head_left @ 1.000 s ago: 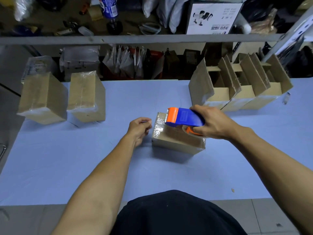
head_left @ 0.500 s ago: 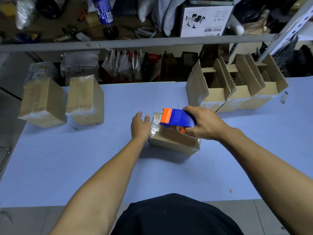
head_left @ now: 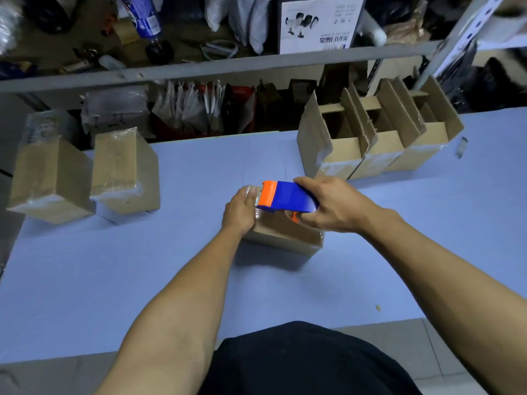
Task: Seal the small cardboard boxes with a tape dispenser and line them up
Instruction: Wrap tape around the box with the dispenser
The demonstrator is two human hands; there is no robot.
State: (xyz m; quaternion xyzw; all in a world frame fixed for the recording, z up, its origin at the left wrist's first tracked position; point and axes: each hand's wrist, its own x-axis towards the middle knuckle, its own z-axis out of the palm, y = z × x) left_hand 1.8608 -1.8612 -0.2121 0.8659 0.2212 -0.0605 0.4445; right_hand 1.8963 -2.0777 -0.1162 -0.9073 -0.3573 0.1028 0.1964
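Closest in, a black shirt (head_left: 302,363) fills the bottom of the view at the near edge of the blue counter (head_left: 114,280), and both forearms reach out over it. Mid-counter sits the small cardboard box (head_left: 285,235), its top shiny with clear tape. The left hand (head_left: 239,210) wraps over the box's left end, fingers curled down around the taped edge, gripping it. The right hand (head_left: 332,208) is clenched around the handle of the tape dispenser (head_left: 286,197), blue body and orange nose, which rests on top of the box with its nose pointing left, right beside the left hand's fingers. Further out by the far left corner, two sealed boxes (head_left: 85,172) stand side by side, just apart. Over by the far right edge, a row of open boxes (head_left: 379,138) stands pressed together, flaps up. Beyond the counter's far edge, a cluttered shelf (head_left: 222,67) carries a bottle (head_left: 144,18) and a white printed carton (head_left: 320,22).
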